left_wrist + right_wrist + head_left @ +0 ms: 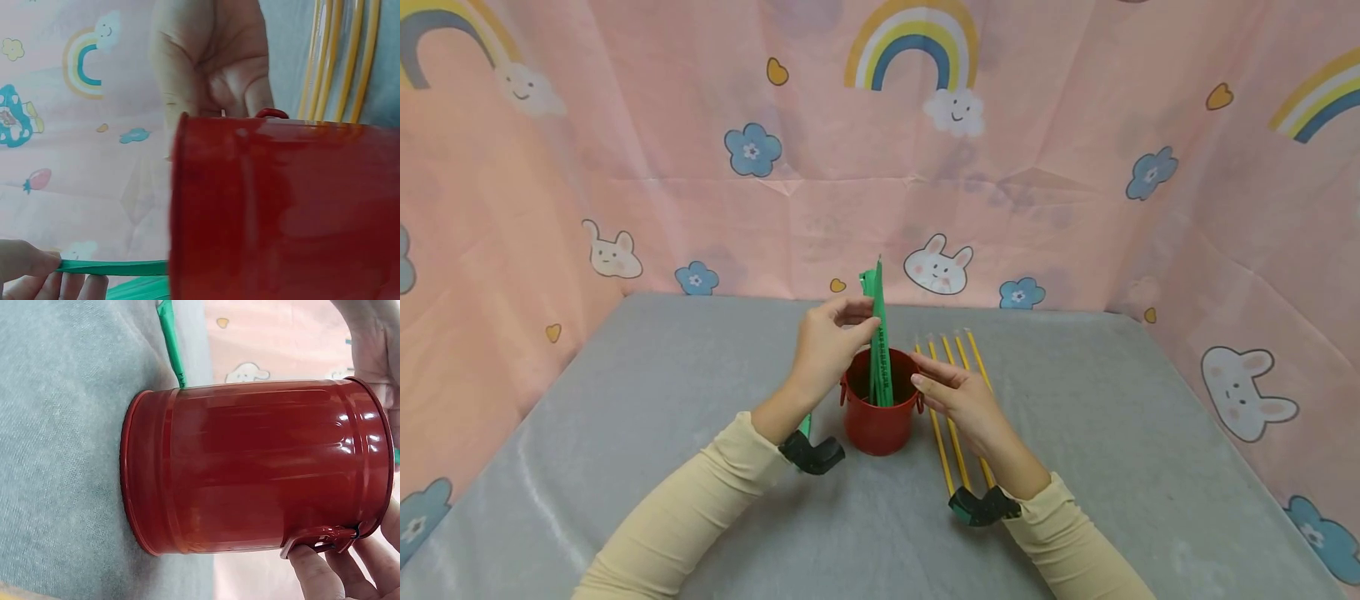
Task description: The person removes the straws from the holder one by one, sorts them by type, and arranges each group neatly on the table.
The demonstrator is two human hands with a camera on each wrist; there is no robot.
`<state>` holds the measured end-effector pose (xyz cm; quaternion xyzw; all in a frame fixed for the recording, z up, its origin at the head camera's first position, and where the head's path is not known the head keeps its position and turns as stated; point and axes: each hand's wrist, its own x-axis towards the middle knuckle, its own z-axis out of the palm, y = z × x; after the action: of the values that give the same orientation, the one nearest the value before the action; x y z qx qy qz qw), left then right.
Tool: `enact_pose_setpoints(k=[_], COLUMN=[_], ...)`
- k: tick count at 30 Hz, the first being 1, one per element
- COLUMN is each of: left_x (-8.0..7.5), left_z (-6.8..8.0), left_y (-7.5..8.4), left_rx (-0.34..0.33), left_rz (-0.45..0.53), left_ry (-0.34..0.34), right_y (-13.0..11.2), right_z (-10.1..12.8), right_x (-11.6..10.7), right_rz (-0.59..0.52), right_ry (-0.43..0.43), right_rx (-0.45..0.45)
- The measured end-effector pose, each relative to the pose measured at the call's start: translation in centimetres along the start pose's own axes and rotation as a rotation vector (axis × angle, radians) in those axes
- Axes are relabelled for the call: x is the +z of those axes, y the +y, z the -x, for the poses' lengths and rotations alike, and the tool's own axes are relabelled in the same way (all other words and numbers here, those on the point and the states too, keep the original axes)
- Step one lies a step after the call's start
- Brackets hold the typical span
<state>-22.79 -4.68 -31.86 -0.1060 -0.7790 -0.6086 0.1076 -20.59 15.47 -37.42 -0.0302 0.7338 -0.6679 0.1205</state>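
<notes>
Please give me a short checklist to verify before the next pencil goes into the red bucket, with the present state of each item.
1. Red bucket stands upright on the grey table: ok.
2. Right hand steadies the bucket at its rim: ok.
3. Left hand pinches a green pencil standing in the bucket: ok.
4. Yellow pencils lie side by side, right of the bucket, within reach: ok.
5. Room left inside the bucket: cannot tell.
</notes>
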Motion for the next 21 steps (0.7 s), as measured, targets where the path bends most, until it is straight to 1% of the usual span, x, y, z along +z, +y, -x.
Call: enact_pose_setpoints(k=[5,11,16,21], left_x=[-0.4,-1.0,-1.6,-2.1], left_z=[-0.1,-0.5,-0.9,-1.2], left_y=[0.7,1.5,1.9,2.4], left_rx=[0.041,0.076,0.088,0.054], left_rz=[0.006,0.08,0.137,0.192], left_ry=[0.012,0.03,0.049,0.086], right_y=[0.1,0.1,-0.1,0.0], right_z=[0.0,0.0,-0.1,-0.1], right_x=[-0.1,-0.1,-0.1,-0.1], right_rz=[0.004,0.003,0.009,0.017], right_ry=[0.0,-0.002,-0.016,-0.022], right_rx=[-0.003,-0.009,-0.014,-0.015])
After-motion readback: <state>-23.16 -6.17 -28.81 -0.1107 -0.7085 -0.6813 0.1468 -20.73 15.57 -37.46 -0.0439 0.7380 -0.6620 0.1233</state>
